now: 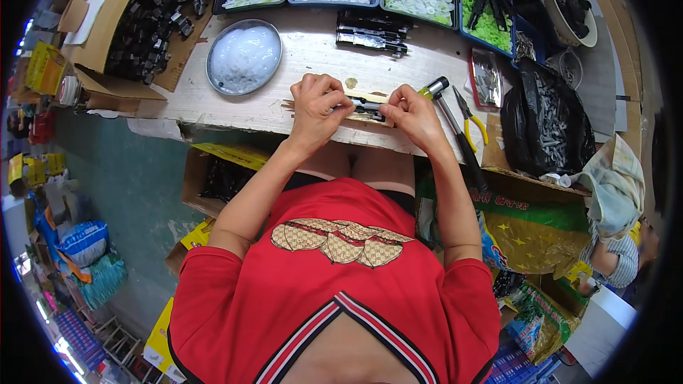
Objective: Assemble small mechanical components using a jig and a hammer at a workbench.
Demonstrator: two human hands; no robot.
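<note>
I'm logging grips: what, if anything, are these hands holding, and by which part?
The left hand and right hand hold a slim black part, apparently by its opposite ends.

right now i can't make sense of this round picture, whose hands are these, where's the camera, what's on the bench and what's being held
There is no machine here: these are a person's own bare hands. The one picture comes from a wide fisheye camera worn on the head, looking down, so straight edges bend and the red shirt fills the lower part. The left hand and right hand hold a small black part between them, near the front edge of the bench. To their left sits a round dish heaped with something white; to their right lie a hammer and pliers. Trays of white and green pieces line the back.
</note>
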